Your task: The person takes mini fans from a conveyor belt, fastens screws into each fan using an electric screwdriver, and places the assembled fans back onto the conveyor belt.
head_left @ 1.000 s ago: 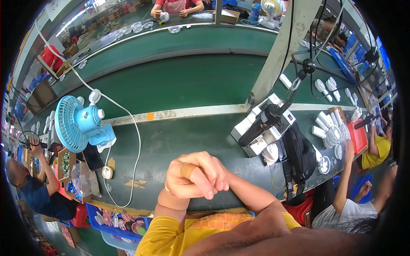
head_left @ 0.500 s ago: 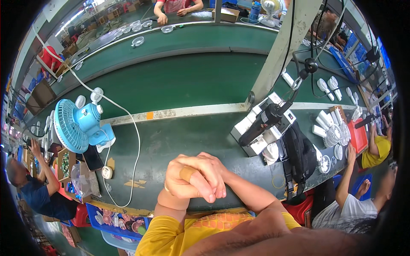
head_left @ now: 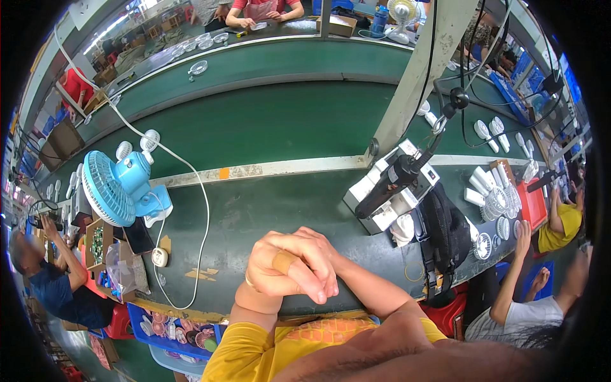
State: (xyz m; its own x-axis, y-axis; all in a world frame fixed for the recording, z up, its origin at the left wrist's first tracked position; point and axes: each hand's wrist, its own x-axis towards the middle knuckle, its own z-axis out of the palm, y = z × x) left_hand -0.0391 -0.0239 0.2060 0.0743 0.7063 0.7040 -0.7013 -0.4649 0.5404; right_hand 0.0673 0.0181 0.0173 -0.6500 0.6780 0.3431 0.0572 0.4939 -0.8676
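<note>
Hands clasped, nothing held: the left hand (head_left: 270, 270) lies wrapped under the right hand (head_left: 312, 267) at the near edge of the green table (head_left: 267, 210); a pause, apparently, with the blue fan (head_left: 118, 188) nearest.

Right hand (head_left: 315, 264) covers most of the left hand (head_left: 270, 270)
</note>
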